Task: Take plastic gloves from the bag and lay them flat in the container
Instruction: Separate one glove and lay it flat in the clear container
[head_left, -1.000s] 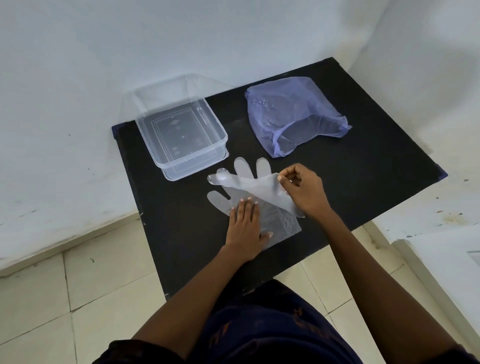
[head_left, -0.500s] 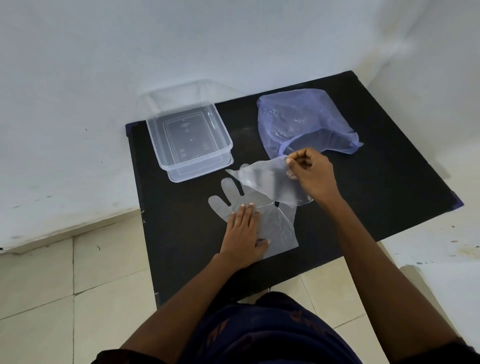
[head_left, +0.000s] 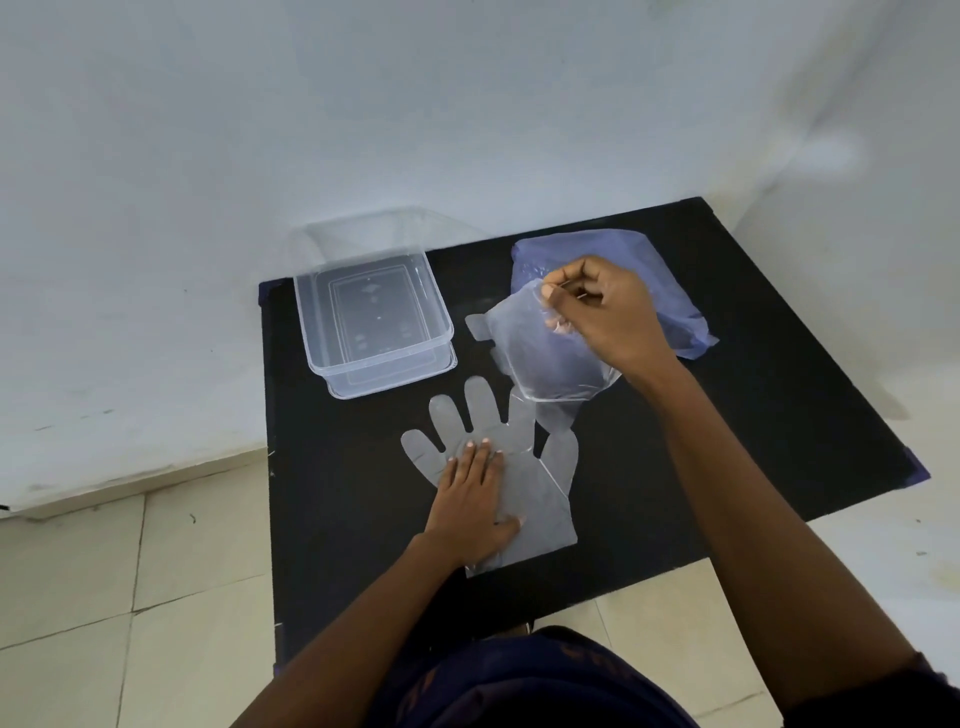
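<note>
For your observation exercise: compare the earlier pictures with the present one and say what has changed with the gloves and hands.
The right hand, pinching the upper glove, has peeled it up off the lower glove and carried it away toward the purple bag. The left hand stays pressed flat on the lower glove; the container is unchanged.

Soft, even daylight (slightly hazy), wide-angle bending at edges

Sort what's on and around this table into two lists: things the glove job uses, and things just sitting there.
Job:
- lifted glove, pinched by the right hand
- flat glove, pressed down by the left hand
- purple bag
- clear container, no gloves in it yet

Just there:
- black table
- tiled floor
- white wall
</note>
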